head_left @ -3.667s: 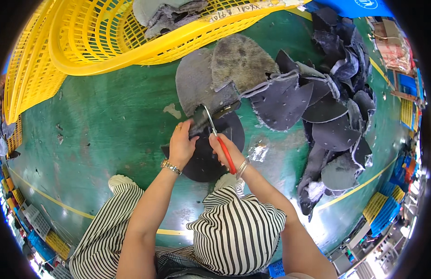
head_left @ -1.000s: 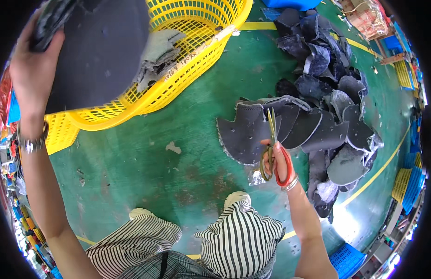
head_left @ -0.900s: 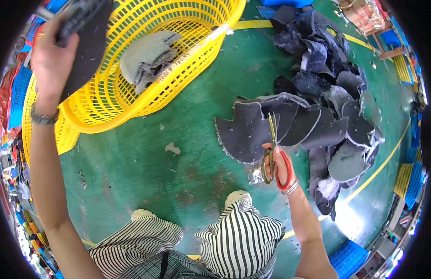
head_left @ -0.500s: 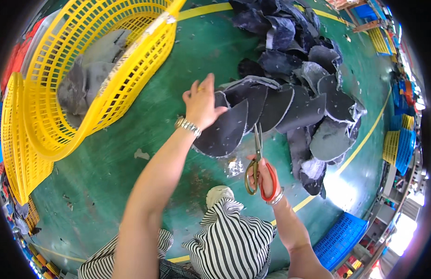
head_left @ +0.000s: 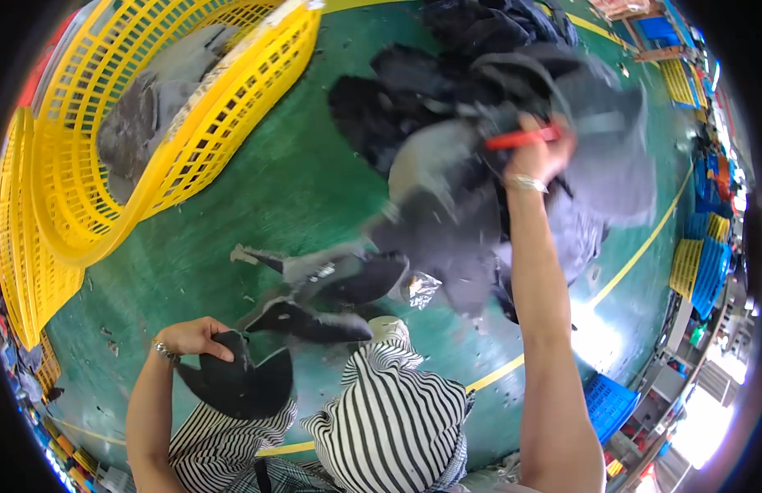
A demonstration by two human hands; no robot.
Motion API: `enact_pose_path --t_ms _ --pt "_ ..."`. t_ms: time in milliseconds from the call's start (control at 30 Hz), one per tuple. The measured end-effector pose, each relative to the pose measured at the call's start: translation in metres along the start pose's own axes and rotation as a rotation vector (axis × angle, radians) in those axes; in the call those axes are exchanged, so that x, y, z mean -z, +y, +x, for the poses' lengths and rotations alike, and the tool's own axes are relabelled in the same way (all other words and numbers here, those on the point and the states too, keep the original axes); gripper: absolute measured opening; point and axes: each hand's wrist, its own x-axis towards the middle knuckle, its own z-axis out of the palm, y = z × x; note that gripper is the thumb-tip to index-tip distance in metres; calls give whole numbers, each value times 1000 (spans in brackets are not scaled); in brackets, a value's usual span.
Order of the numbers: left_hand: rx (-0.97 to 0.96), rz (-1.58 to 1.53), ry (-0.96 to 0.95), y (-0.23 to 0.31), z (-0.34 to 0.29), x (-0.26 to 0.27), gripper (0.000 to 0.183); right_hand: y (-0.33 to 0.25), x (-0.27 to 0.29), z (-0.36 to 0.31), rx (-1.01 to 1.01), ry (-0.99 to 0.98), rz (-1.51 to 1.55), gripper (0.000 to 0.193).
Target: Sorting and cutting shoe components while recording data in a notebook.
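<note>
Dark cut fabric piece (head_left: 241, 382) gripped in left hand (head_left: 192, 337), low over striped knee, well short of yellow basket (head_left: 233, 123). Right hand (head_left: 541, 152) far side of basket, fingers closed round red-handled scissors (head_left: 520, 138), among heap of dark fabric pieces (head_left: 479, 99); blurred. Basket holds only few grey pieces (head_left: 142, 123); heap large, loose pieces (head_left: 331, 283) on green floor (head_left: 257, 205) between. Judged: sorting early, most of heap left.

My left hand (head_left: 196, 335) grips a matt dark grey felt-like piece (head_left: 241, 382); upper left, a glossy yellow plastic lattice basket (head_left: 225, 107); the smooth green painted floor (head_left: 274, 189) shines.
</note>
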Motion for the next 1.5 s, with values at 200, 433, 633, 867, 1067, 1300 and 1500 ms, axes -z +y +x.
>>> enact_pose_path --t_ms 200,433,633,867,1067,1300,1500 --pt "-53 142 525 -76 14 10 24 -29 -109 -19 -230 -657 -147 33" --pt "510 629 1224 -234 -112 52 28 -21 -42 46 355 -423 -1045 73" --pt "493 517 1834 -375 -270 70 32 95 -37 -70 28 -1042 -1577 79" --pt "549 607 2051 -383 -379 59 35 62 -1 -59 127 -793 -1593 41" --pt "294 681 1870 -361 -330 96 29 -96 110 229 336 -372 -1883 29" --pt "-209 773 1141 -57 -121 33 19 -272 218 361 -50 -414 -1721 27" --pt "-114 443 1020 -26 -155 15 22 -242 122 289 -451 -515 -1434 26"
